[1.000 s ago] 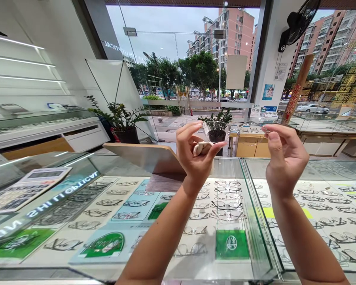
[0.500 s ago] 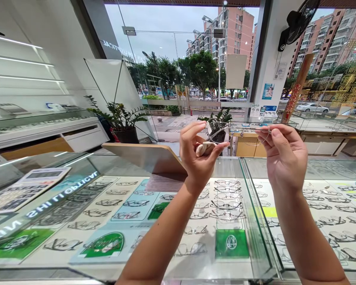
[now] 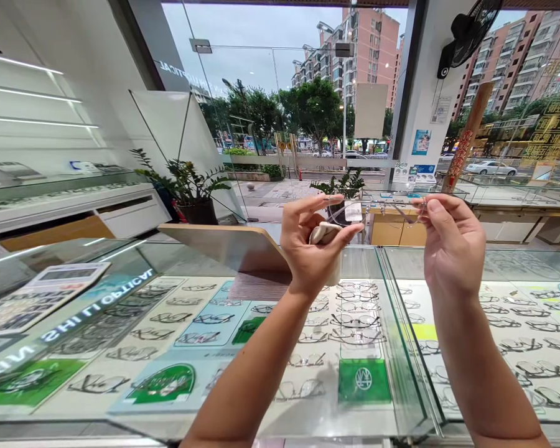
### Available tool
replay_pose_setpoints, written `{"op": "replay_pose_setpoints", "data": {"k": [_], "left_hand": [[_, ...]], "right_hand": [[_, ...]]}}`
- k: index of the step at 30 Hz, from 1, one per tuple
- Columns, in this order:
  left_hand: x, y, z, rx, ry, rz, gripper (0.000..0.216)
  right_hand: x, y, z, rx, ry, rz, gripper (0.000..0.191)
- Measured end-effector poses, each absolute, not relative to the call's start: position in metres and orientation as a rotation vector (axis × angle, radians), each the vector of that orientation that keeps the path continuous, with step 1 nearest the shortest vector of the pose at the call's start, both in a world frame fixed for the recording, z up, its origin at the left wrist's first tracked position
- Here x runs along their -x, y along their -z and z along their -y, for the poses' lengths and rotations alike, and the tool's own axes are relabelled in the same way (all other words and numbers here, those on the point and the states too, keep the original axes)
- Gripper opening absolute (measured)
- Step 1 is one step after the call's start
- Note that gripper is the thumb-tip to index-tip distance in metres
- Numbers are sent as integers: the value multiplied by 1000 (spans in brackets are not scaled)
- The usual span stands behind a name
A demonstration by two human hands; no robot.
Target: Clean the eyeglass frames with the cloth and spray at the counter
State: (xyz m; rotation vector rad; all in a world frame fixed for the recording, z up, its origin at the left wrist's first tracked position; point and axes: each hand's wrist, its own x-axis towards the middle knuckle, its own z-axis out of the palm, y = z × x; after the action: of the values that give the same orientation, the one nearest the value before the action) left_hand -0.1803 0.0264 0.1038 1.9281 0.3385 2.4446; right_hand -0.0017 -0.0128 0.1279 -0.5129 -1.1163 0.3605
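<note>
A pair of thin-framed eyeglasses point(image 3: 392, 204) is held up between my hands, above the glass counter. My right hand point(image 3: 452, 242) pinches the frame at its right end between thumb and fingers. In my left hand point(image 3: 310, 242) a whitish cloth point(image 3: 325, 234) is bunched against the palm, held by the curled fingers. The left thumb and index finger are stretched out and apart around the left end of the eyeglasses. Between them is a small white patch point(image 3: 353, 211); whether it is a tag or a reflection I cannot tell.
Below my hands, the glass display case point(image 3: 261, 429) holds rows of eyeglasses. On its top stand a wood-edged mirror or board point(image 3: 224, 242), left of my hands, and a calendar-like card point(image 3: 42, 295). Potted plants point(image 3: 189, 186) and a glass front lie beyond.
My left index finger has straightened and lifted away from the thumb. The eyeglasses have turned, showing the white patch and a slanting temple arm. More cloth shows below my left hand.
</note>
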Motion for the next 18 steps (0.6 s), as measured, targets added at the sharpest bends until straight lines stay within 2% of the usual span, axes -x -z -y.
{"op": "replay_pose_setpoints", "data": {"k": [14, 18], "left_hand": [[181, -110, -12, -1690, -2356, -473, 53], [184, -112, -17, -1576, -2180, -492, 57]], "right_hand": [[-3, -126, 10, 602, -454, 1179, 16], [-2, -126, 13, 553, -394, 1210, 15]]}}
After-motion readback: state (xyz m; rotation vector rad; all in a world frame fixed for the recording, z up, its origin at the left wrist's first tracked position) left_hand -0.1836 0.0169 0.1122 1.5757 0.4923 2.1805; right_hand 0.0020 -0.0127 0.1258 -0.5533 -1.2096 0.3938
